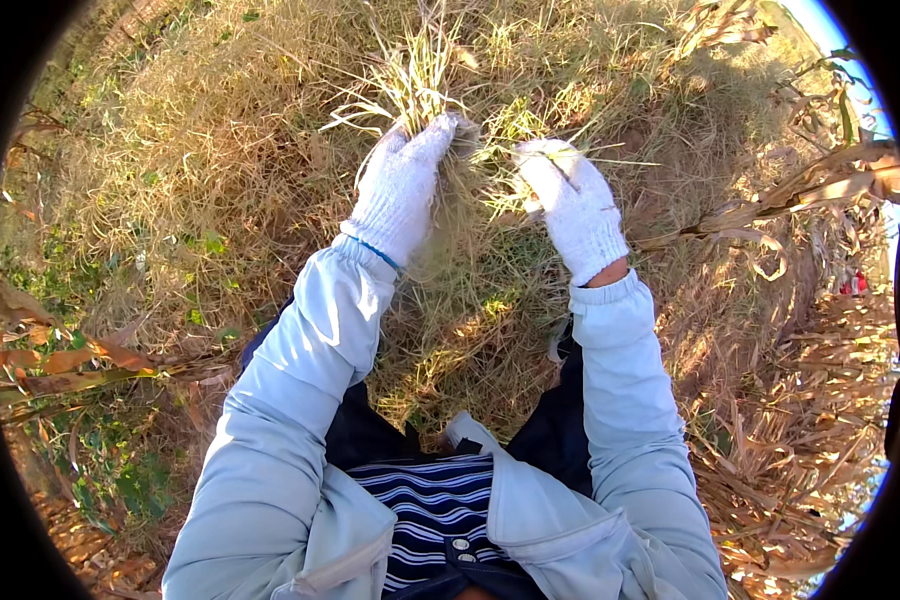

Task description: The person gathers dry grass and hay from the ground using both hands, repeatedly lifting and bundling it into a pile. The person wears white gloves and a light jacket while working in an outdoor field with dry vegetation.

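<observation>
My left hand (407, 176), in a white knitted glove, is closed around a bunch of grass (418, 86). Pale yellow-green blades fan out above its thumb, and dry, thin strands hang down along its inner side. To the right, my right hand (570, 199) wears a matching glove with its fingers curled in. Green grass blades (504, 196) stick out from under those fingers, and a few loose stems lie across the back of the glove. The fingertips are hidden. Both hands are apart, over dry, matted grass (472, 300).
Dry corn stalks (787, 199) lean in from the right, above a heap of dry leaves (787, 480). Another dry stalk (82, 375) reaches in at left, near green leafy weeds (139, 480). My dark trousers (551, 420) frame the grass below. Something small and red (855, 284) shows at far right.
</observation>
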The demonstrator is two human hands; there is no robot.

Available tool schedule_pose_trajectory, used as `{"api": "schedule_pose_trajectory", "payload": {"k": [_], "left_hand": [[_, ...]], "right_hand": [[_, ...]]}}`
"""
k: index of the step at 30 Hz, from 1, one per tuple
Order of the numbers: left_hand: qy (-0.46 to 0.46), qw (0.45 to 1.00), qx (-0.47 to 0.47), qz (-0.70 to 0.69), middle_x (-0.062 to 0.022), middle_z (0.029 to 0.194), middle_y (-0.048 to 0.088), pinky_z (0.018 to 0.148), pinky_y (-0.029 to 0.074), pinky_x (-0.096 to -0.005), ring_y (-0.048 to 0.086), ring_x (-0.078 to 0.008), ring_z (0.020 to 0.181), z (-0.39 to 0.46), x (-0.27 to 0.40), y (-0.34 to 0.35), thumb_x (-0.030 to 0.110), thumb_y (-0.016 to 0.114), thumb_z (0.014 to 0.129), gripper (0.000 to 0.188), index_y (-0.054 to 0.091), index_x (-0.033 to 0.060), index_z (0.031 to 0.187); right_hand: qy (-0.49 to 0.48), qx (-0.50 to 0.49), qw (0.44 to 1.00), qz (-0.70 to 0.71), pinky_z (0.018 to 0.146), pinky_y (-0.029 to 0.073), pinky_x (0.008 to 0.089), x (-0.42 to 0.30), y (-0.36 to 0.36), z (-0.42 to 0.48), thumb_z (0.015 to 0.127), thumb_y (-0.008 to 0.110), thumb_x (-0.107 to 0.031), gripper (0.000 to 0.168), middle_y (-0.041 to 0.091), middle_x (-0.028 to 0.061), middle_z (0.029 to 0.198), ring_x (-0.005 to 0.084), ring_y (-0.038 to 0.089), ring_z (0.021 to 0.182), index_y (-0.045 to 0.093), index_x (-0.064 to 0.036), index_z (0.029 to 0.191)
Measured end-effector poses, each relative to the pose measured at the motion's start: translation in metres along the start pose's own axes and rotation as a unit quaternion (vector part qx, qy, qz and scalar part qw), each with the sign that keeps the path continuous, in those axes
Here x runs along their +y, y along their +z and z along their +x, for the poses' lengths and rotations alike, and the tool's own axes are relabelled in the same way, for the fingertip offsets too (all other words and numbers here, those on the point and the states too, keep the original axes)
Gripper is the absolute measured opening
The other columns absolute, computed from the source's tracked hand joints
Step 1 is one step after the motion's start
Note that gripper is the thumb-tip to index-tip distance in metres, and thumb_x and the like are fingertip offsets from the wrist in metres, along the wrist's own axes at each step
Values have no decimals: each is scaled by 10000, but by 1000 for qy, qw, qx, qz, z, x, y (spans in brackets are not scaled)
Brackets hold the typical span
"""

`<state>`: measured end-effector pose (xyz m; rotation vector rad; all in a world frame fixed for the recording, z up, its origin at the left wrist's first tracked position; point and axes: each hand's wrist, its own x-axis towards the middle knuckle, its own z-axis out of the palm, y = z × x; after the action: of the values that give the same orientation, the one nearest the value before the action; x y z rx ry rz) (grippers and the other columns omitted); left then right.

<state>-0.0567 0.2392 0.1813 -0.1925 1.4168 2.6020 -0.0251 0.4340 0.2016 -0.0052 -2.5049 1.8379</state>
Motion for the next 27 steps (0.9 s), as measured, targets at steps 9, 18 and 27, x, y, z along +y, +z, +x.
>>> {"api": "schedule_pose_trajectory", "payload": {"k": [9, 18, 27], "left_hand": [[62, 997, 41, 0, -90, 950, 708, 754, 579, -351, 681, -202, 841, 15, 27, -31, 190, 561, 1028, 188, 652, 30, 1059], [81, 994, 59, 31, -74, 1011, 724, 797, 560, -341, 680, -179, 905, 20, 34, -44, 214, 566, 1030, 225, 681, 43, 1122], [47, 994, -70, 65, -83, 1118, 708, 974, 505, -331, 649, -173, 1045, 7, 6, -7, 171, 535, 1043, 280, 651, -18, 1213]], "right_hand": [[-90, 351, 926, 103, 614, 497, 224, 4, -119, 17, 1011, 618, -207, 220, 655, 28, 900, 89, 579, 696, 633, -34, 1146], [-63, 306, 949, 33, 881, 550, 267, 10, -139, 5, 999, 606, -107, 383, 673, 84, 1141, 138, 650, 964, 558, -17, 1368], [-13, -24, 946, -322, 931, 516, 393, 0, -57, 8, 922, 648, -382, 375, 721, 133, 1115, 323, 673, 1047, 695, -107, 1173]]}}
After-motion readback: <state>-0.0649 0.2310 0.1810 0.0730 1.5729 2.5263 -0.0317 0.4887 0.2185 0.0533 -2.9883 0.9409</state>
